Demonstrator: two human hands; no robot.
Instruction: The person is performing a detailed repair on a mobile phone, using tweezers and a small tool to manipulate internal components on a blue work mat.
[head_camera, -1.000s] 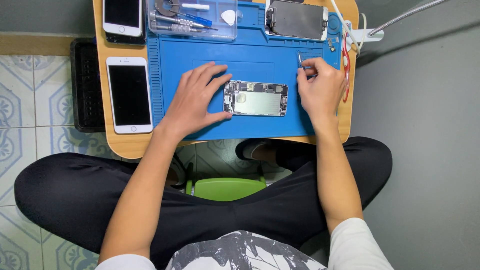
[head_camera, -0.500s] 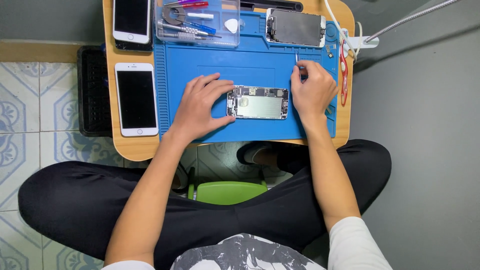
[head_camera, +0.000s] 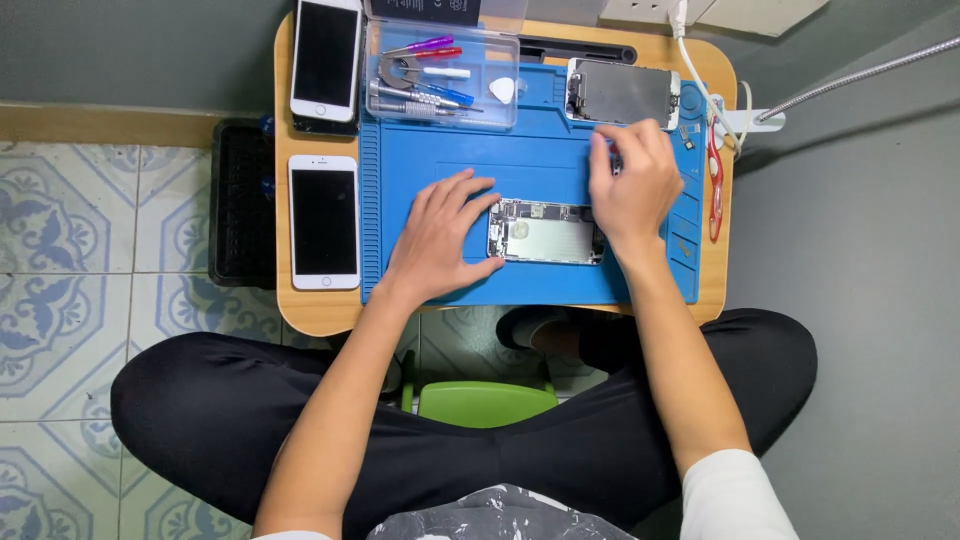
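Opened phone chassis (head_camera: 545, 233) lies face-up in the middle of the blue work mat (head_camera: 540, 150) on my small wooden desk (head_camera: 320, 310), its internal boards and shield plate exposed. My left hand (head_camera: 440, 238) rests flat on the mat with the fingers spread, the fingertips touching the left end of the chassis to steady it. My right hand (head_camera: 632, 185) sits above the chassis's right end, fingers curled together as if pinching a small part or tool; I cannot tell what, if anything, is between them. The detached screen assembly (head_camera: 622, 92) lies apart at the mat's upper right, so I judge the opening stage as done and the internal work as under way. Reassembly is not yet begun. Screwdrivers and a pick wait in the clear tool tray (head_camera: 440, 75). Two intact white phones (head_camera: 323, 222) lie left of the mat, and red tweezers (head_camera: 714, 185) lie at the right edge.
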